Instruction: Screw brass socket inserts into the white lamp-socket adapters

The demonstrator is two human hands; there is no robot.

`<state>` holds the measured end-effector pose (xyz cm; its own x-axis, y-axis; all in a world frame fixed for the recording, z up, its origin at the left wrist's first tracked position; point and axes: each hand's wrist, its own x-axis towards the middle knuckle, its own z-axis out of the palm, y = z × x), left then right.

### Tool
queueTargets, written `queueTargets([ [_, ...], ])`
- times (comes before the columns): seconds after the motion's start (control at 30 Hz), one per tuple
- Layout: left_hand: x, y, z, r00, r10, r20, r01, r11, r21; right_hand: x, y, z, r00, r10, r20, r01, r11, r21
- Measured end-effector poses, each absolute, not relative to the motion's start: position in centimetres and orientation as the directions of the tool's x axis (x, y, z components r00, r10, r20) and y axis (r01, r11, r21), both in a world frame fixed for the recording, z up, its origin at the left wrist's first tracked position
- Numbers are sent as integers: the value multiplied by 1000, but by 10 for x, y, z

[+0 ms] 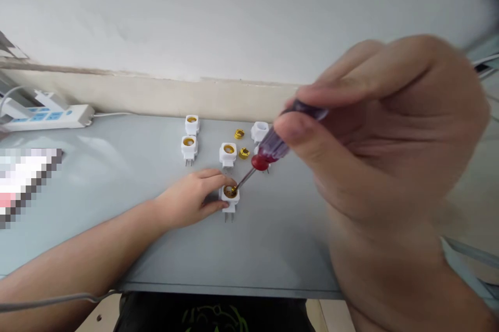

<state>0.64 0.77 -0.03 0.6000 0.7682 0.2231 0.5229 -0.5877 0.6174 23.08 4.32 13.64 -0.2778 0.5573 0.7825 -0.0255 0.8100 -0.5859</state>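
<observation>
My left hand [193,198] lies on the grey table [117,186], its fingers closed round a white plug-in lamp socket [229,200] with a brass insert and two prongs pointing toward me. My right hand [385,134], close to the camera and blurred, pinches a screwdriver [268,151] with a clear purple-and-red handle. The screwdriver's metal tip reaches down into the brass opening of the held socket.
Three more white sockets [189,147] [192,124] [228,154] stand behind, with another white housing [259,131] and two loose brass inserts [239,134] [244,153]. A white power strip [47,116] lies far left by the wall. A grey cable [58,300] crosses my left forearm.
</observation>
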Motion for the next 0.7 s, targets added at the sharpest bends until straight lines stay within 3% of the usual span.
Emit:
queueTargets([
  [0.07,7,7,0,595,772,222,525,-583,620,234,42,136,-262,524,811,-26,836,-548],
  [0.17,6,7,-1,592,769,242,519,-593,615,233,42,134,-415,571,709,-157,722,-674],
  [0.2,6,7,-2,594,765,248,515,-599,614,231,44,132,-449,530,719,-242,703,-669],
  [0.27,6,8,-3,602,757,254,507,-609,611,226,48,129,-346,472,811,-295,765,-572],
  [0.37,5,9,-3,610,754,245,509,-610,608,223,54,127,-175,432,885,-196,865,-462],
  [0.53,6,9,-3,605,755,254,508,-611,607,231,49,129,-353,558,751,-244,720,-650],
  [0.7,6,9,-5,599,761,248,515,-603,609,229,45,132,-364,583,726,-201,712,-673],
])
